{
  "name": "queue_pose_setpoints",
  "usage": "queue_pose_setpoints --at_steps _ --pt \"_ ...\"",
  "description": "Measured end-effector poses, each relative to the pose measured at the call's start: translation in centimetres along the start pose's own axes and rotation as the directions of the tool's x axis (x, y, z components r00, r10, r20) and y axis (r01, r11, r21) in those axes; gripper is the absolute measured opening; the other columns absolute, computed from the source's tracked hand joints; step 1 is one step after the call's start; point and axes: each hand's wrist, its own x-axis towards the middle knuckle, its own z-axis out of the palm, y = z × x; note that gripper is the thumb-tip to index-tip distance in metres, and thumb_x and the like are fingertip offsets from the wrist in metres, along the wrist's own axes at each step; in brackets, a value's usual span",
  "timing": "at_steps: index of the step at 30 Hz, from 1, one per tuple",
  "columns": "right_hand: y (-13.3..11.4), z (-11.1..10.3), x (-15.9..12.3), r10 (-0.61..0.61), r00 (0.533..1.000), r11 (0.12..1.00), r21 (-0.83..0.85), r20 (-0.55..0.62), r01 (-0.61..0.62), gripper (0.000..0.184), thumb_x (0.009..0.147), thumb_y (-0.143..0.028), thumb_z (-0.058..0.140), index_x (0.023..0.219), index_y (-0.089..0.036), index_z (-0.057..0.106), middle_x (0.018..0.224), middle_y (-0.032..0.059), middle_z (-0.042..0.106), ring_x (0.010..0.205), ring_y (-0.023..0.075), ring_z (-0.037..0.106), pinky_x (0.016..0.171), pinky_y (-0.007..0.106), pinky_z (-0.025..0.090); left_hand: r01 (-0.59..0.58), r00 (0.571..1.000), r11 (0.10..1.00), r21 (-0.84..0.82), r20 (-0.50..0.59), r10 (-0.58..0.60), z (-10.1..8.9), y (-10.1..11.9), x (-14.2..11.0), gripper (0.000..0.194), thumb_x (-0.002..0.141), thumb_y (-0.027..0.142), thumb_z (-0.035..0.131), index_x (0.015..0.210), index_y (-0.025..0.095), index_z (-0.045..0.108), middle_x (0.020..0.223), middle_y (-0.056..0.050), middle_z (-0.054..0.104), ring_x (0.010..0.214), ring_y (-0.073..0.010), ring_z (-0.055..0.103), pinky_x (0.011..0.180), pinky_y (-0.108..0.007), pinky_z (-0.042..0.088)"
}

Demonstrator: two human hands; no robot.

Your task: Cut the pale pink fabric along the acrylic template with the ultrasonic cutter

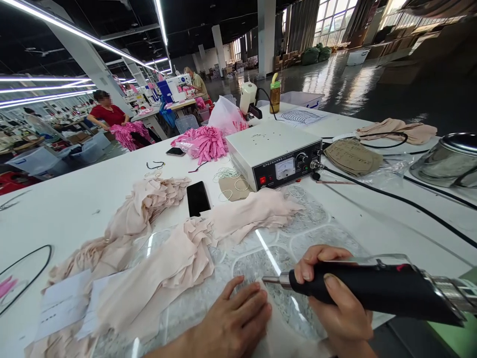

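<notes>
My right hand [341,308] is wrapped around a black handheld ultrasonic welder [368,286], which lies nearly level. Its slim metal tip points left and ends just beside my left fingertips. Flat on a single piece of beige fabric [278,330] rests my left hand [236,318], fingers stretched forward. The tip is at the upper end of this piece; whether it touches the cloth I cannot tell. Beyond my left hand lies a stack of beige fabric pieces [160,273], with another stack [253,214] behind it. A clear patterned mat [227,258] is underneath.
A white control box [276,149] with a dial stands ahead, its black cable [395,199] running right. A phone [198,199], more beige fabric [141,204] and pink straps [208,144] lie on the table. A metal pot [447,159] is at right. Co-workers sit or stand farther back.
</notes>
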Motion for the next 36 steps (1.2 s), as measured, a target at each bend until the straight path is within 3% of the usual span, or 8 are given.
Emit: queue_pose_setpoints --at_steps 7,18,23,28,36 --pt "-1.1 -0.7 -0.5 0.038 0.997 0.999 -0.017 0.066 -0.037 0.01 0.082 -0.031 0.062 0.085 -0.023 0.057 0.075 0.0 0.053 0.054 0.0103 0.053 0.049 0.026 0.05 0.044 0.999 0.999 -0.007 0.002 -0.044 0.4 0.3 -0.3 0.018 0.097 0.018 0.049 0.107 0.012 0.062 0.109 -0.006 0.067 0.117 -0.0182 0.055 0.114 -0.038 0.028" --pt "-1.5 -0.5 -0.5 0.002 0.994 0.997 -0.074 0.107 0.006 0.008 0.084 -0.03 0.061 0.085 -0.023 0.057 0.074 -0.0002 0.053 0.053 0.0112 0.054 0.048 0.027 0.05 0.059 0.996 0.998 -0.011 0.066 -0.058 0.2 0.5 -0.1 0.018 0.097 0.016 0.047 0.109 0.014 0.061 0.11 -0.008 0.066 0.118 -0.0189 0.054 0.11 -0.039 0.034" --pt "-1.3 -0.5 -0.5 -0.015 0.986 0.986 -0.164 0.169 0.043 0.007 0.086 -0.027 0.059 0.085 -0.024 0.053 0.075 -0.0007 0.055 0.055 0.0121 0.055 0.05 0.029 0.05 0.055 0.998 0.998 -0.022 0.042 -0.054 0.1 0.4 0.0 0.018 0.097 0.015 0.046 0.109 0.013 0.061 0.11 -0.007 0.067 0.116 -0.0198 0.055 0.11 -0.04 0.033" --pt "-1.5 -1.2 -0.7 0.003 0.995 0.996 -0.087 0.098 0.006 0.007 0.085 -0.029 0.059 0.087 -0.024 0.055 0.075 -0.0002 0.053 0.055 0.012 0.054 0.05 0.029 0.05 0.054 0.995 0.998 -0.037 0.089 -0.051 -0.4 0.5 0.2 0.021 0.098 0.013 0.043 0.11 0.012 0.06 0.11 -0.008 0.067 0.116 -0.0196 0.055 0.109 -0.041 0.034" --pt "-3.2 -2.4 -1.6 0.089 0.996 0.996 -0.03 0.028 -0.088 0.011 0.082 -0.033 0.061 0.082 -0.023 0.056 0.071 -0.0001 0.051 0.051 0.0113 0.052 0.046 0.027 0.049 0.065 0.986 0.996 -0.064 0.154 -0.055 -0.9 0.5 0.4 0.024 0.099 0.025 0.045 0.114 0.012 0.06 0.115 -0.009 0.065 0.118 -0.0221 0.055 0.11 -0.044 0.033"
